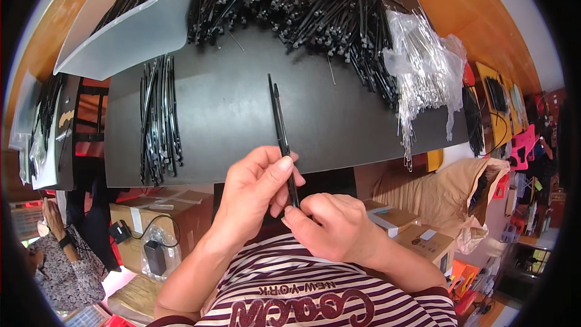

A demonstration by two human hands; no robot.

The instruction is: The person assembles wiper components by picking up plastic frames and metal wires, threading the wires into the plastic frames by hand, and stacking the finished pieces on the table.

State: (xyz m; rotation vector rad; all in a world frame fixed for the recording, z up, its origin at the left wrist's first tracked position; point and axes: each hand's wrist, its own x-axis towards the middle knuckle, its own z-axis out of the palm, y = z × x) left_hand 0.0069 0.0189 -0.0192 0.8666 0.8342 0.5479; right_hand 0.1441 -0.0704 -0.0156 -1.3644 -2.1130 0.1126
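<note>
A slim black rod (pixel 279 115) with a pointed far tip slants up over the front edge of the dark table. My left hand (pixel 251 188) pinches it midway between thumb and fingers. At its near end my right hand (pixel 333 224) is closed, thumb against the curled fingers; the fingers hide that end. Left of them on the table lies a bundle of similar black rods (pixel 160 118). A large heap of black rods (pixel 302 3) with small knobbed ends covers the back of the table.
A white plastic bin (pixel 136 33) holding more rods stands at the back left. Thin metal wires (pixel 423 75) lie in clear plastic at the right. Cardboard boxes (pixel 163 221) sit below the table, beside a brown sack (pixel 442 188). Another person (pixel 66 254) is at the lower left.
</note>
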